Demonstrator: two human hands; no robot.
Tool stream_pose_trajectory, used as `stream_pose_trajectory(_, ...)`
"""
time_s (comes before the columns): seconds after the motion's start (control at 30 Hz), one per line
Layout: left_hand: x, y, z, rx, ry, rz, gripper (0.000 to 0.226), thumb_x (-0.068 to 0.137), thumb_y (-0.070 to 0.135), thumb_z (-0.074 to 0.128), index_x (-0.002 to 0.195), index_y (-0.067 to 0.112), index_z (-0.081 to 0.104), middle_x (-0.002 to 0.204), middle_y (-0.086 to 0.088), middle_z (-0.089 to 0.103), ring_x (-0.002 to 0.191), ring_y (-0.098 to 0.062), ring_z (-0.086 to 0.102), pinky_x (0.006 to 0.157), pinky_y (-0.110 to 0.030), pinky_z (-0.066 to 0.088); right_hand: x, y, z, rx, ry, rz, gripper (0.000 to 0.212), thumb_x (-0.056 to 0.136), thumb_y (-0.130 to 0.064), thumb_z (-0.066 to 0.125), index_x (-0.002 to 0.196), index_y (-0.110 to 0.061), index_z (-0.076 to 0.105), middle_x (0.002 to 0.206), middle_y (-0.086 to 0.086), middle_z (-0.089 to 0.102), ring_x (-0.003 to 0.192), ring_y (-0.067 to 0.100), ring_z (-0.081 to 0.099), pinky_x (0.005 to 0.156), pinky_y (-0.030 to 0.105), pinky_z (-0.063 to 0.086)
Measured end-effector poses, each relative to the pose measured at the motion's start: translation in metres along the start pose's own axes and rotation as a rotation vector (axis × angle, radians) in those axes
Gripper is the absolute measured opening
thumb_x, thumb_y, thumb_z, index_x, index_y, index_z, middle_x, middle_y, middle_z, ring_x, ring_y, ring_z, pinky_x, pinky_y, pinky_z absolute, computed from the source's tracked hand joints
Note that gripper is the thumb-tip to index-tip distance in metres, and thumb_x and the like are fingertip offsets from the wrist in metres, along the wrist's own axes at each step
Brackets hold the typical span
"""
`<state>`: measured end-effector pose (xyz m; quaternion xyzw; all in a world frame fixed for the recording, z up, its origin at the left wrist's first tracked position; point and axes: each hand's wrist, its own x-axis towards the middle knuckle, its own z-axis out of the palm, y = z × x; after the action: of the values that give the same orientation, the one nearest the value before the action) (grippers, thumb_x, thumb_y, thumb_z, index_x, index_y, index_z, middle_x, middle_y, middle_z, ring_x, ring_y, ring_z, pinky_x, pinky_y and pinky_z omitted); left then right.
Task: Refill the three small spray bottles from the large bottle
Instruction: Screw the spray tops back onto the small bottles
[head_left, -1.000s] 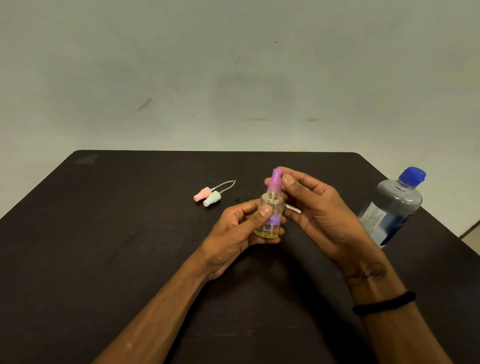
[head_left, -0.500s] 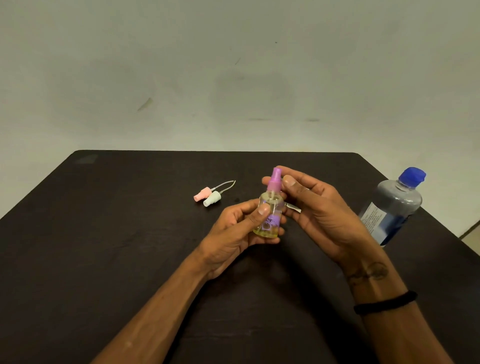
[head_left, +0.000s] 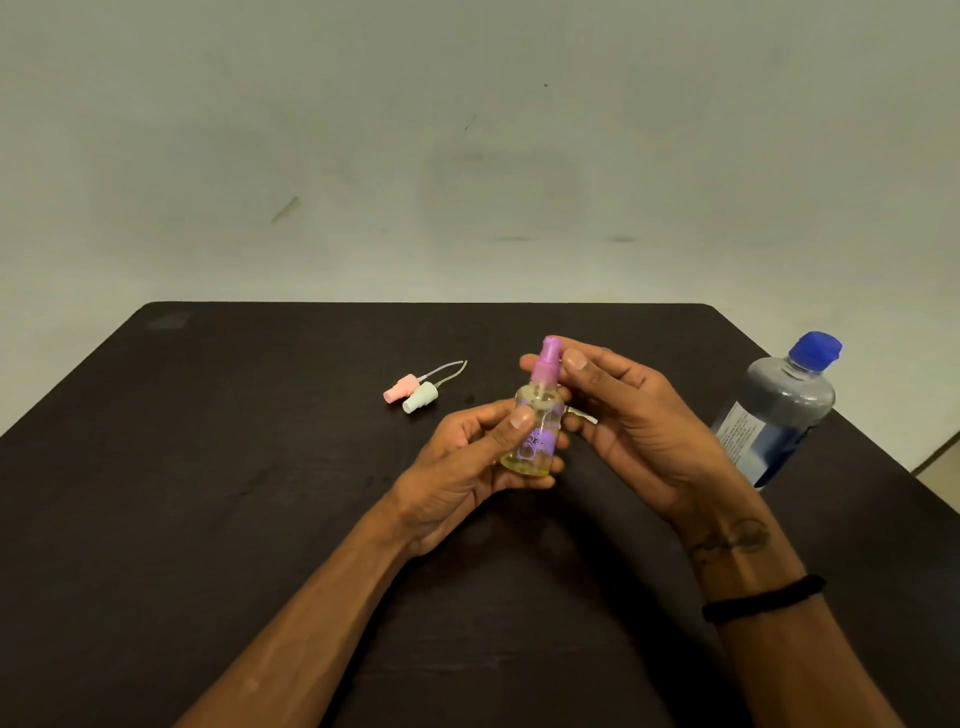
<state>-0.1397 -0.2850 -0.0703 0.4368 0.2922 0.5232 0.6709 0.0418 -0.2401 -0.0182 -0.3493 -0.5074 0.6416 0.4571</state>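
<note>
My left hand (head_left: 467, 467) grips the small clear spray bottle of yellowish liquid (head_left: 532, 434) above the dark tabletop (head_left: 208, 519). My right hand (head_left: 639, 421) has its fingers (head_left: 574, 359) pinching the purple spray cap (head_left: 546, 364). The large clear blue-capped bottle (head_left: 779, 410) stands far right.

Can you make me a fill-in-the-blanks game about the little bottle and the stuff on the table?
1. The left hand grips the small clear spray bottle, whose pump top is ____ in colour.
2. The large clear plastic bottle wears a ____ cap.
3. On the dark table lie ____ loose spray pumps, the pink spray pump and the pale green spray pump.
4. The right hand pinches the small bottle's ____.

Missing words: purple; blue; two; top
</note>
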Motion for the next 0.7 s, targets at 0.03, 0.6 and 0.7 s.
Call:
stream_pose_trajectory(0.03,0.0,0.0,0.0,-0.005,-0.006,-0.006,0.042,0.099,0.026,0.057,0.134,0.002,0.064,0.115,-0.019,0.075,0.098,-0.025,0.075,0.083,-0.032,0.065,0.0,-0.001,-0.002,-0.006,-0.018,0.002,0.042,0.094,-0.019,0.063,0.133,-0.003,0.066,0.127,0.017,0.074,0.125,0.043,0.063,0.109,0.059,0.042)
stream_pose_trajectory(0.6,0.001,-0.002,-0.003,0.026,0.007,0.024,0.038,0.096,0.027,0.062,0.124,0.002,0.07,0.111,-0.02,0.075,0.094,-0.025,0.075,0.08,-0.032,0.065,0.0,0.009,0.001,0.008,0.039,-0.114,0.034,0.08,-0.013,0.073,0.113,-0.003,0.076,0.111,0.019,0.079,0.094,0.024,0.076,0.08,0.035,0.052)
stream_pose_trajectory(0.7,0.001,-0.004,-0.003,0.106,0.062,0.099,0.039,0.096,0.026,0.064,0.125,0.001,0.07,0.11,-0.02,0.076,0.094,-0.027,0.074,0.08,-0.034,0.065,0.002,0.014,0.004,-0.012,0.07,-0.185,0.034,0.081,-0.011,0.074,0.114,-0.003,0.075,0.109,0.018,0.079,0.101,0.03,0.078,0.079,0.031,0.063)
